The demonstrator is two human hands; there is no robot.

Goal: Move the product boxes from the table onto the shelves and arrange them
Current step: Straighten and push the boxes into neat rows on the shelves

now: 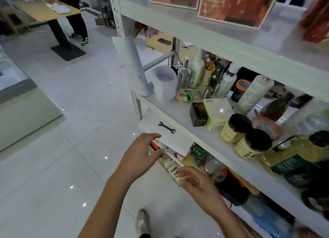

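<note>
While left hand and right hand grip its ends, the box lies along the shelf

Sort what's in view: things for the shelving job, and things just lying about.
Job: left hand, gripping a slim box; right hand, at the row of boxes; white shelving.
Lying about: wrench sign, black-lidded jars, oil bottle, white jug, paper roll.

Left hand curled, right hand outstretched.
</note>
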